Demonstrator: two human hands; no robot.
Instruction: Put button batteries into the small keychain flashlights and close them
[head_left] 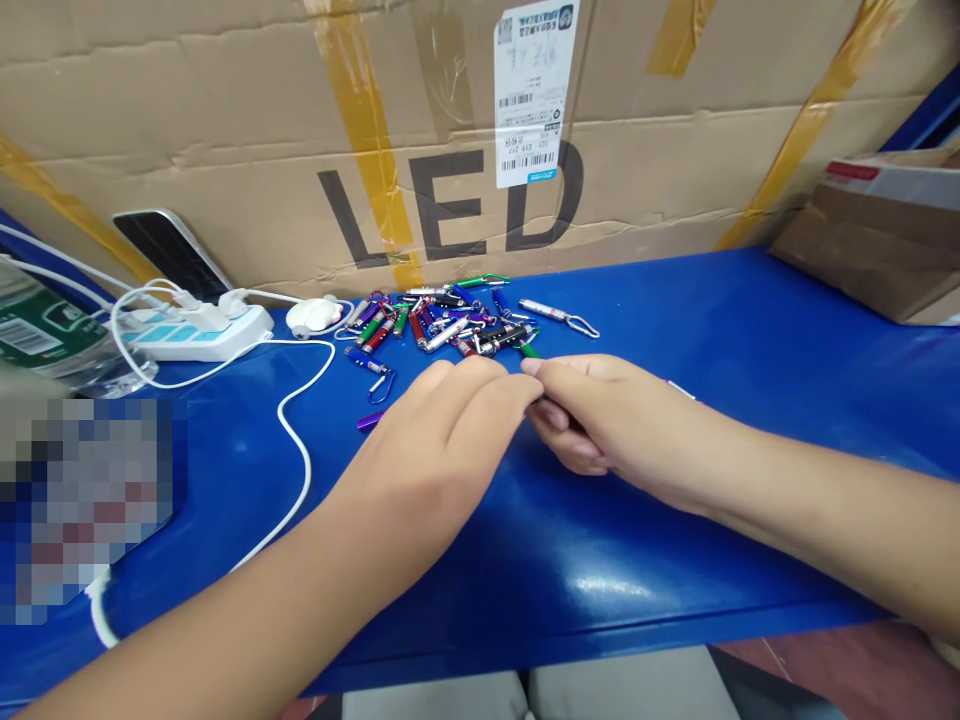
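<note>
My left hand [450, 420] and my right hand [585, 410] meet above the blue table, fingers closed and fingertips together. A small dark piece [538, 400] shows between them; the rest of it is hidden by my fingers. Just beyond lies a heap of small metal pen-shaped keychain lights with clips, among them a silver one [448, 332], a black one [504, 340] and a blue one [367, 360]. A green one [529, 350] shows right behind my fingertips. A purple tube [370, 421] is partly covered by my left hand.
A large cardboard box [247, 130] marked LED stands along the back. On the left are a white power strip [202, 335] with cables, a phone [172, 255] and a plastic bottle [60, 330]. A silver light [559, 314] lies apart. Another carton [862, 240] stands right.
</note>
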